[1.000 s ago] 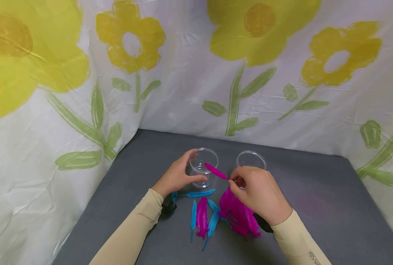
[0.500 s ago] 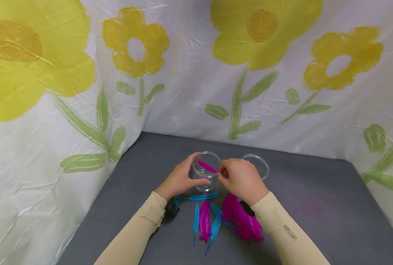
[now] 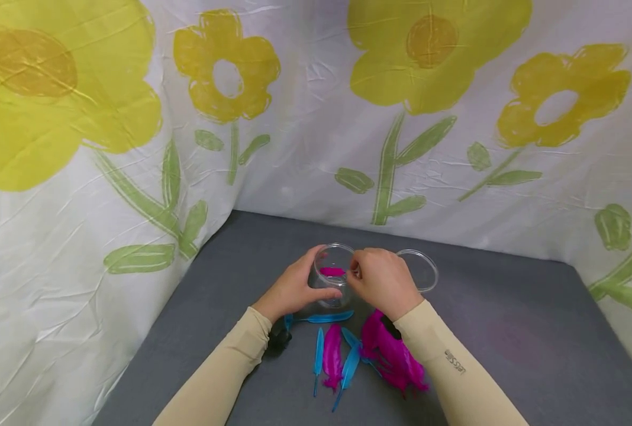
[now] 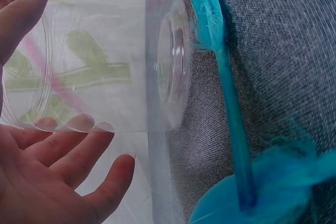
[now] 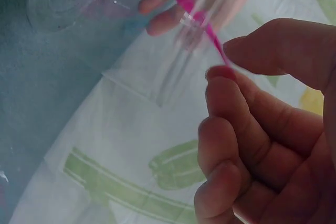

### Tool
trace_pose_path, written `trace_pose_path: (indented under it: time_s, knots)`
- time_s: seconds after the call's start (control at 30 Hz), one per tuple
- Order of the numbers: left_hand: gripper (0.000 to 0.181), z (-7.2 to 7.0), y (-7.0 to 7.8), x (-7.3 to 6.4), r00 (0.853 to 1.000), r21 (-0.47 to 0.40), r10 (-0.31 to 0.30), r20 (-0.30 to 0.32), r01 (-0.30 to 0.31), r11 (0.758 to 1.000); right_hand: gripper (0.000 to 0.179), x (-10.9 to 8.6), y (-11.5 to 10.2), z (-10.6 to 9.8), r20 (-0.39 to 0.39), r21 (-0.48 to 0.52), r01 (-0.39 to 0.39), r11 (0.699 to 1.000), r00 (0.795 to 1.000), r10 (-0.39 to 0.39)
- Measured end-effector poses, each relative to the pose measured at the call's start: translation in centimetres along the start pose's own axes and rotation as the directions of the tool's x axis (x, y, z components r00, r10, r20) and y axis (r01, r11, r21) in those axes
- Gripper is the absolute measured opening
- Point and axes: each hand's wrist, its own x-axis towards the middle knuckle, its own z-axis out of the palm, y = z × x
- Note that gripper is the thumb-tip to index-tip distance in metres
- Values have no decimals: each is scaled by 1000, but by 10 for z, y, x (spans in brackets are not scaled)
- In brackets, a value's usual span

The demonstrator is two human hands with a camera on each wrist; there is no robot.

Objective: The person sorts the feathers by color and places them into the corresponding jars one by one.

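My right hand pinching a magenta feather by its thin end, the vane inside the clear plastic cup, my left hand holding that cup, fingers wide around its side.

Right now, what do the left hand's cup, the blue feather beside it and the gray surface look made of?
Cup: clear, glossy, likely plastic; transparent with rim highlights, glass possible.
Blue feather: probably dyed real feather; fluffy barbs, smooth, shinier shaft.
Gray surface: seemingly woven cloth, matte; fine grainy texture.

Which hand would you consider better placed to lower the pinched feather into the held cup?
Probably the right hand: it pinches the pink feather at the cup, which the left hand holds.
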Motion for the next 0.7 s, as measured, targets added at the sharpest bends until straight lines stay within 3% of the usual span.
trace_pose_path:
  time_s: [0.17, 0.4, 0.57, 0.7]
  knots:
    - [107, 0, -2, 1, 1000, -7, 7, 9, -7, 1000, 17, -10, -1, 2, 4, 31, -42, 999, 999, 42]
    - [108, -1, -3, 3, 1000, 4, 12, 1, -12, 1000, 17, -34, -1, -3, -75, 73, -66, 995, 995, 71]
    - [108, -1, -4, 6, 1000, 7, 18, 0, -18, 1000, 16, -49, -5, -2, -84, 73, -36, 997, 996, 42]
    - [108, 1, -7, 4, 1000, 3, 7, -3, -7, 1000, 19, -61, -12, 7, -56, 111, 47, 993, 998, -41]
